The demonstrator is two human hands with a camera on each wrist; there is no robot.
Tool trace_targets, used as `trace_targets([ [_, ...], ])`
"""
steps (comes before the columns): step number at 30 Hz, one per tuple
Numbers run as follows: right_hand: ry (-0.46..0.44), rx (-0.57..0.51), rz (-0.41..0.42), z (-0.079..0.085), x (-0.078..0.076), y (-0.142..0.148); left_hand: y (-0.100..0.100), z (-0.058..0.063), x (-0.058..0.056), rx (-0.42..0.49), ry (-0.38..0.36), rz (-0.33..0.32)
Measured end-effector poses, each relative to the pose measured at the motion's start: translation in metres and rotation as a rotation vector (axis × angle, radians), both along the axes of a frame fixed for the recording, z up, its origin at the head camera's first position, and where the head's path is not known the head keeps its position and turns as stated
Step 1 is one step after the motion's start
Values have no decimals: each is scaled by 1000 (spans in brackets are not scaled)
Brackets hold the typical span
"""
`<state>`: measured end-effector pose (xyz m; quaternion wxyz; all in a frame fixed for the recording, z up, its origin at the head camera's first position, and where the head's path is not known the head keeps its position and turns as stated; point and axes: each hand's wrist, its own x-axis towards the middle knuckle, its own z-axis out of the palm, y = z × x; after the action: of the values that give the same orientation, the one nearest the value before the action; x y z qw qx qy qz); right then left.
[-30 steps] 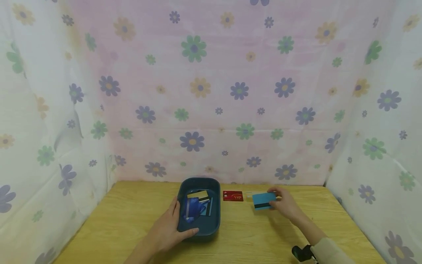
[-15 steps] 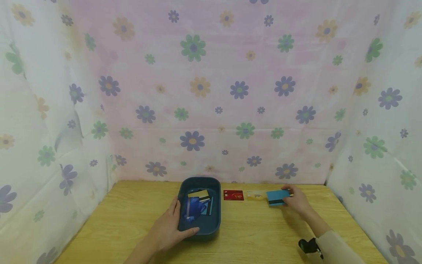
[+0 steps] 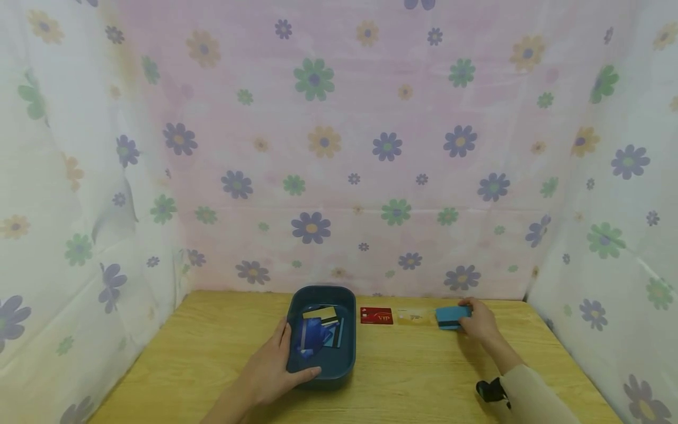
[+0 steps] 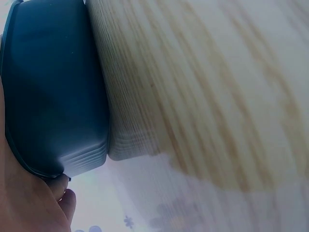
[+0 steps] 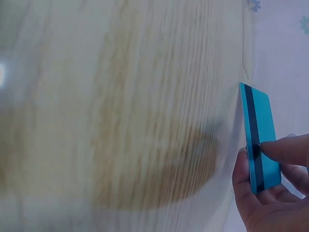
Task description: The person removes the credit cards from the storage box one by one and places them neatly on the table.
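Observation:
Between thumb and fingers my right hand (image 3: pixel 481 323) pinches a light-blue card (image 3: pixel 450 317) with a dark magnetic stripe, close over the table to the right of two other cards. In the right wrist view the card (image 5: pixel 261 140) is tilted, the thumb lying across its stripe. My left hand (image 3: pixel 270 362) grips the left side of a dark teal plastic bin (image 3: pixel 348 353), thumb over the near rim. Inside the bin lie several cards, among them a gold card (image 3: pixel 319 315) and a blue piece (image 3: pixel 312 335). The left wrist view shows the bin's outer wall (image 4: pixel 53 87).
A red VIP card (image 3: pixel 376 315) and a pale gold card (image 3: pixel 413 317) lie in a row right of the bin on the wooden table (image 3: pixel 402 377). A black object (image 3: pixel 491 390) is at the right sleeve. Flowered cloth (image 3: pixel 339 176) hangs behind and at both sides.
My right hand has moved right with the light-blue card and lowered it, uncovering the pale gold card. The left hand stays on the bin.

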<state>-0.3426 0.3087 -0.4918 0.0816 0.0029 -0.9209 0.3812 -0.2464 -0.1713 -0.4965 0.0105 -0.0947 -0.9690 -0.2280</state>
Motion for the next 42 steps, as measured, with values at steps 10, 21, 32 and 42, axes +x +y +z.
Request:
trace_targets([
  [10, 4, 69, 17, -3, -6, 2, 0, -3, -2, -6, 5, -10],
  [21, -70, 43, 59, -3, -14, 4, 1, -2, -3, -1, 5, -4],
  [32, -101, -36, 74, -16, -24, 7, 0, -3, -4, -1, 1, 0],
  [42, -106, -41, 87, -19, -24, 5, 1, 0, -1, 4, -8, 8],
])
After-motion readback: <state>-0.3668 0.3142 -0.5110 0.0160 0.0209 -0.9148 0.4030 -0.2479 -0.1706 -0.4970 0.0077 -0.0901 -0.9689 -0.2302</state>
